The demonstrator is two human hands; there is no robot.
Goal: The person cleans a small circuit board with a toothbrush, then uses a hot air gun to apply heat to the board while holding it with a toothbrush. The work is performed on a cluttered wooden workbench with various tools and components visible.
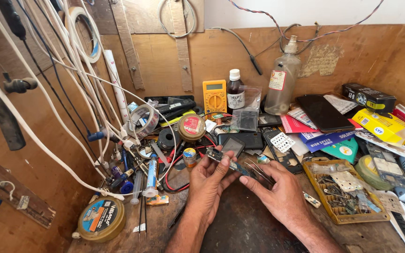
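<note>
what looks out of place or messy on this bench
The bench is crowded edge to edge. A syringe lies loose among tangled white cables, and phone parts are heaped behind the left hand holding a small circuit board. Nothing looks spilled.

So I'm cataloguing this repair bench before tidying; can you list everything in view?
circuit board: one, narrow, dark, held in both hands
tweezers: one, metal, in right hand
multimeter: one, yellow, against back wall
dark bottle: one, brown with white cap, beside multimeter
clear bottle: one, translucent, back centre
parts tray: one, amber, right of hands
white cables: several, hanging at left
round tin: one, brass-coloured, front left
syringe: one, clear, left of hands
yellow box: one, far right
left hand: one, gripping board
right hand: one, holding tweezers
</note>
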